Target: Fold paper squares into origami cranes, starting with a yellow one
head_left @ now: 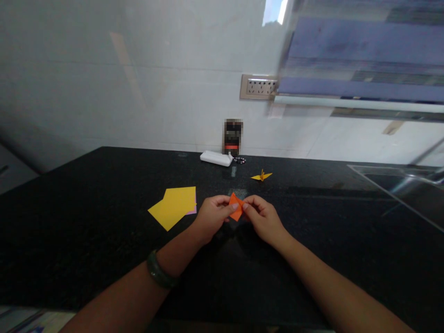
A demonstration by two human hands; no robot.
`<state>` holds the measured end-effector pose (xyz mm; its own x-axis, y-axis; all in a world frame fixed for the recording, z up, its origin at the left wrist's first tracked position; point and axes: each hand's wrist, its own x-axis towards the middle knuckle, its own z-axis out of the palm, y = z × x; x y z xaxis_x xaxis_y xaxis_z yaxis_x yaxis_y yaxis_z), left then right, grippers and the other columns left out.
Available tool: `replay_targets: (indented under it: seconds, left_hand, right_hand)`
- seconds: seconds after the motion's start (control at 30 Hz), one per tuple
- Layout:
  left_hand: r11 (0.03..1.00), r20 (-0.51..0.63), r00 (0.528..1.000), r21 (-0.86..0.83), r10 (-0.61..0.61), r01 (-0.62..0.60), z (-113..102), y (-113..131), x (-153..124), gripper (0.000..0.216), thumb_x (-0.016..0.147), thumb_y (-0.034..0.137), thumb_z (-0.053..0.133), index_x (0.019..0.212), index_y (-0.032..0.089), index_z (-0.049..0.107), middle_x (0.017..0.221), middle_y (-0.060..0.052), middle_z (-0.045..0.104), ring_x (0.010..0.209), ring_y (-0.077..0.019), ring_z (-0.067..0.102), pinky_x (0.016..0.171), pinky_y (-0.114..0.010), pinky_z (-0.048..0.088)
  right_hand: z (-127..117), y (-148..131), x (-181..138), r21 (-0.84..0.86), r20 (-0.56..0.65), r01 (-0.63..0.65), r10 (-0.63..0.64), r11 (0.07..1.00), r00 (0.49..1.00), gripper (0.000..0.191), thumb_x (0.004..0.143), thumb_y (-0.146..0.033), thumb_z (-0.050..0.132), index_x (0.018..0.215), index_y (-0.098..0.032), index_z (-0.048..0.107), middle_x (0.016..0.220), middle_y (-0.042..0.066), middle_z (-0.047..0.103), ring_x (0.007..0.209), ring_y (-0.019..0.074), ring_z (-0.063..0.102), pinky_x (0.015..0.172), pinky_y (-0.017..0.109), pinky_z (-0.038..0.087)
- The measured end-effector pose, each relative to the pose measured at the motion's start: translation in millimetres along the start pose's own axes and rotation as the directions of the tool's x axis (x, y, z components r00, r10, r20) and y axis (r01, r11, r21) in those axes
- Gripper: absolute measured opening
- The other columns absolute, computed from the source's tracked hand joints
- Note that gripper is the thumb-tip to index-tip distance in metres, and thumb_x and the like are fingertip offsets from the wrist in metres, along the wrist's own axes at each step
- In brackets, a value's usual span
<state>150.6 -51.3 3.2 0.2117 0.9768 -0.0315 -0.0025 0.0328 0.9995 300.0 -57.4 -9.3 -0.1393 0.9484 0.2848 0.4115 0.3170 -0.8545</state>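
A small folded piece of orange origami paper (236, 213) is held just above the dark countertop, in the middle of the head view. My left hand (214, 216) pinches its left side, the thumb lying across the front. On the right edge, the thumb and forefinger of my right hand (264, 218) are closed on the same paper. Left of my hands lie sheets of yellow paper (175, 204), with a pink sheet (192, 212) partly showing beneath. A folded yellow paper crane (262, 176) stands behind my right hand.
A white oblong case (216, 158) and a dark beaded strap (239, 160) lie by the wall, near a blurred-out upright object (232, 137). A sink (409, 185) is set into the countertop (86, 222) at right. A power socket (259, 87) is on the wall.
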Motion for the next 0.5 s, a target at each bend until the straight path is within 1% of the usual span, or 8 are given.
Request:
replay_targets:
  seconds: [0.1, 0.23, 0.37, 0.5]
  left_hand:
    - [0.999, 0.004, 1.0, -0.031, -0.01, 0.01, -0.1, -0.9, 0.5, 0.022, 0.065, 0.031, 0.063, 0.077, 0.013, 0.064, 0.066, -0.001, 0.061, 0.058, -0.0102, 0.054, 0.051, -0.02, 0.041]
    - [0.998, -0.004, 1.0, -0.055, -0.007, 0.007, 0.7, -3.4, 1.9, 0.023, 0.065, 0.033, 0.062, 0.076, 0.013, 0.063, 0.064, 0.0, 0.06, 0.057, -0.0101, 0.053, 0.052, -0.021, 0.042]
    - [1.0, -0.017, 1.0, -0.005, -0.002, 0.002, 1.5, -4.0, 2.4, 0.025, 0.064, 0.034, 0.062, 0.076, 0.012, 0.063, 0.063, 0.0, 0.057, 0.056, -0.0105, 0.052, 0.049, -0.021, 0.043]
    - [0.997, -0.009, 1.0, 0.068, 0.029, -0.028, 0.8, -4.7, 2.8, 0.024, 0.064, 0.034, 0.062, 0.075, 0.012, 0.064, 0.063, 0.0, 0.058, 0.054, -0.0106, 0.052, 0.048, -0.021, 0.043]
  right_hand:
    - [0.2, 1.0, -0.1, 0.023, 0.005, -0.003, 0.003, 1.0, 1.0, 0.013, 0.08, -0.026, 0.045, 0.075, -0.018, 0.054, 0.06, -0.002, 0.053, 0.054, 0.0103, 0.048, 0.051, 0.021, 0.038]
    - [-0.4, -3.1, -0.9, 0.014, 0.016, 0.016, -0.016, 1.0, 1.0, 0.015, 0.079, -0.028, 0.047, 0.074, -0.017, 0.057, 0.062, -0.001, 0.053, 0.056, 0.0105, 0.047, 0.052, 0.021, 0.037]
    - [-0.6, -5.6, -0.7, 0.003, 0.007, 0.008, -0.008, 1.0, 1.0, 0.018, 0.078, -0.031, 0.049, 0.076, -0.017, 0.058, 0.065, 0.0, 0.055, 0.057, 0.0109, 0.048, 0.052, 0.022, 0.038]
    - [0.0, -2.1, 0.8, -0.003, -0.01, 0.009, -0.009, 1.0, 1.0, 0.019, 0.078, -0.033, 0.049, 0.075, -0.017, 0.058, 0.066, 0.001, 0.057, 0.059, 0.0116, 0.051, 0.054, 0.022, 0.04]
